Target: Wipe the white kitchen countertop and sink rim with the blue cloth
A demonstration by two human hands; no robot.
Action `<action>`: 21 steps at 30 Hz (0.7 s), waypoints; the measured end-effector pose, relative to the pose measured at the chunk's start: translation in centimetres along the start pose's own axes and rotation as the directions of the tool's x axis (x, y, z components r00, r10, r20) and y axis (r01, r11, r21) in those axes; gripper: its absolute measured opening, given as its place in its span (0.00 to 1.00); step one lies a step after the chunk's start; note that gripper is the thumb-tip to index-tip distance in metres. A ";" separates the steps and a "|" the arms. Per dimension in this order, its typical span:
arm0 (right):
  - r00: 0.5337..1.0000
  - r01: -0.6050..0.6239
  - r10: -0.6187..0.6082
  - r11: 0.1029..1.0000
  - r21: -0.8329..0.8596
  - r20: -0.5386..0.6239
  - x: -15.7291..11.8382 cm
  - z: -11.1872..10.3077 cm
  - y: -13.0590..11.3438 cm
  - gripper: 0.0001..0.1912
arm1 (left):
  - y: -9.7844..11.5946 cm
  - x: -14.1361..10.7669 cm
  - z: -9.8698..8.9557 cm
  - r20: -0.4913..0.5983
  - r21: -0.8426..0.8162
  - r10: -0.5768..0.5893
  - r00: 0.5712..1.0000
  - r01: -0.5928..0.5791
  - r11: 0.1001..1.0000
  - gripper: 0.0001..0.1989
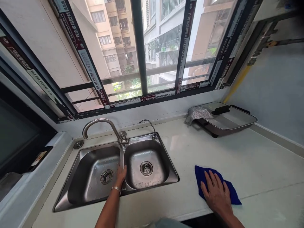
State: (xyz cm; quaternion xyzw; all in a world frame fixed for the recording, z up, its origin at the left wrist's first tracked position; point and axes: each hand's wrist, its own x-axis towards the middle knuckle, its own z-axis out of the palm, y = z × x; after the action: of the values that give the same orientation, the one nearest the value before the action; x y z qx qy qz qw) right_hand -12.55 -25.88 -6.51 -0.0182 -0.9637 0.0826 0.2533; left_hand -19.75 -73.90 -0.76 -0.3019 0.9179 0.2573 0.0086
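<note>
My right hand (216, 191) lies flat with its fingers spread on a dark blue cloth (199, 175), pressing it against the pale countertop (185, 199). The cloth is partly hidden beneath the palm. My left hand (121, 174), a bracelet at its wrist, grips the narrow divider (122, 157) between the two bowls of a stainless steel sink (163, 144). Its fingers are on the left bowl's side and its thumb on the right bowl's side. Water drops dot both bowls.
A curved faucet (102, 120) and a thin small spout (150, 123) rise behind the sink. At the back right stands an electric pan with a glass lid (237, 117), a silvery crumpled wrap (198, 114) on its left end. Windows run behind the counter.
</note>
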 end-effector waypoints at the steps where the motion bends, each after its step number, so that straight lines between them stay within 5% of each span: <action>1: 1.000 0.006 -0.006 1.000 -0.005 0.007 -0.3 0.0 -0.7 0.33 | -0.1 0.1 0.4 0.010 -0.005 -0.021 1.000 0.021 1.000 0.27; 8: 0.986 0.120 -0.119 0.993 0.000 0.113 0.4 0.8 -6.3 0.34 | -1.0 0.5 2.6 0.006 0.016 -0.065 0.998 0.065 0.998 0.32; 21: 0.927 0.237 -0.214 0.971 -0.039 0.307 14.4 6.1 -9.1 0.33 | -2.4 1.8 4.1 -0.015 0.033 -0.059 0.998 0.060 0.998 0.25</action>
State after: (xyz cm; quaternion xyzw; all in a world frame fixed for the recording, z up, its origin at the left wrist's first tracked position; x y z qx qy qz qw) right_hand -27.97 -34.63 -3.22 0.0959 -0.9890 0.0184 0.1109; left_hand -20.49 -74.53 -5.76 -0.3306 0.9127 0.2396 0.0150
